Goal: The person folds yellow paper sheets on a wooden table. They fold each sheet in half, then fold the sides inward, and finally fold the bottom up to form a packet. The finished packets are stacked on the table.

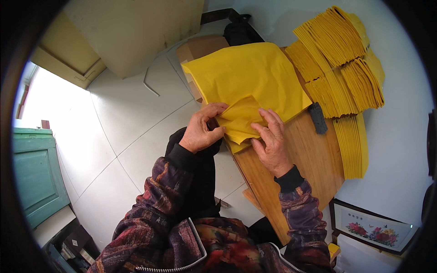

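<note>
A wide yellow sheet (pixel 255 68), like thick paper or cloth, lies over the near-left end of the wooden tabletop. Its near end is raised into a creased, folded flap (pixel 239 116) between my hands. My left hand (pixel 202 127) is closed at the flap's left edge, with fingertips partly behind the fold and the thumb in front. At the flap's right side, my right hand (pixel 273 143) has bent fingers on the yellow material and its thumb near the lower edge. How many layers lie under the flap is hidden.
Bundled stacks of folded yellow pieces (pixel 337 41) stand along the wall, on the right. A dark grey rough block (pixel 317 118) sits on the wooden table (pixel 314 157) beside the sheet. Beyond are a cardboard box (pixel 207 45), a framed flower picture (pixel 373 225) and a green cabinet (pixel 36 173).
</note>
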Tool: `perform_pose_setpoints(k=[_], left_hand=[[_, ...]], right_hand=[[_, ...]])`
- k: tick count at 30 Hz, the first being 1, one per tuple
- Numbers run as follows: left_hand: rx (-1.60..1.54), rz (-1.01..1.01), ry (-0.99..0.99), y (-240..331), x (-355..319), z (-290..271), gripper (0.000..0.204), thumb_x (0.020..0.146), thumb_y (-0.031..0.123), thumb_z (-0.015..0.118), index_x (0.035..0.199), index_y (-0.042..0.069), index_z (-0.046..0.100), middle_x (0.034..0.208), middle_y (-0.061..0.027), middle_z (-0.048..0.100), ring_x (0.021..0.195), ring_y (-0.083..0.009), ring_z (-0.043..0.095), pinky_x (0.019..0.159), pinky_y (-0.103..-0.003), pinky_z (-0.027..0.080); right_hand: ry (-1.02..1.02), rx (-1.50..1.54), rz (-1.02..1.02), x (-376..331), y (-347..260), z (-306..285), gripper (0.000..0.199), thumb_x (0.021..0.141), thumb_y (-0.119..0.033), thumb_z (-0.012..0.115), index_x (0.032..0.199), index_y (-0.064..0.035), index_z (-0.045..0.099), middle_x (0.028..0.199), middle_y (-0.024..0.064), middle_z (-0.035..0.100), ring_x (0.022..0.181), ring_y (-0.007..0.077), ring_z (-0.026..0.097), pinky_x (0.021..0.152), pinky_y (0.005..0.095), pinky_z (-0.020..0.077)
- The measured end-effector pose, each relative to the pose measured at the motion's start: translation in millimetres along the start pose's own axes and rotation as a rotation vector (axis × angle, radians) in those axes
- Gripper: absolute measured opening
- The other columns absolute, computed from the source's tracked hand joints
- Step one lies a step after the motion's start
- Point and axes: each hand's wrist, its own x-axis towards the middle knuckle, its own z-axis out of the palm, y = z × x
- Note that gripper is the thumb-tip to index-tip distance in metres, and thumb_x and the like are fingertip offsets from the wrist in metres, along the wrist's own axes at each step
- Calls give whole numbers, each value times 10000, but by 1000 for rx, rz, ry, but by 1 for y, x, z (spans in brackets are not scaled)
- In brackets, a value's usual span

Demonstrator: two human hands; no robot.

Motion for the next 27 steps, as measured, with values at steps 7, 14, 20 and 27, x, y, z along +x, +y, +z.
perform_pose_setpoints(k=[7,14,20,27], left_hand=[[6,14,40,1,0,4,343,740,37,598,1074,-39,599,1202,-76,564,898,-113,547,765,-225,447],[-40,50,54,-2,2,8,142,831,-11,568,965,-11,618,1145,-81,603,975,-157,563,878,-275,456],[40,128,98,-5,5,9,104,898,32,592,980,-18,630,1095,-73,629,987,-167,574,886,-285,456],[41,101,162,-9,6,13,157,913,55,600,1041,-23,645,1022,-59,646,899,-129,586,812,-251,467]], right_hand=[[56,-32,-26,-2,-1,3,370,704,-1,716,1058,-10,607,1369,154,447,1277,374,399,1043,445,375],[142,-55,-89,-5,-2,4,250,687,42,711,849,-43,541,1366,173,434,1273,389,401,1041,450,365],[107,-74,-74,-6,-2,2,231,706,17,722,829,-53,540,1370,163,435,1270,387,410,1039,446,379],[168,-34,-88,-4,-2,3,221,714,6,725,865,-48,573,1370,153,442,1271,379,410,1036,440,389]])
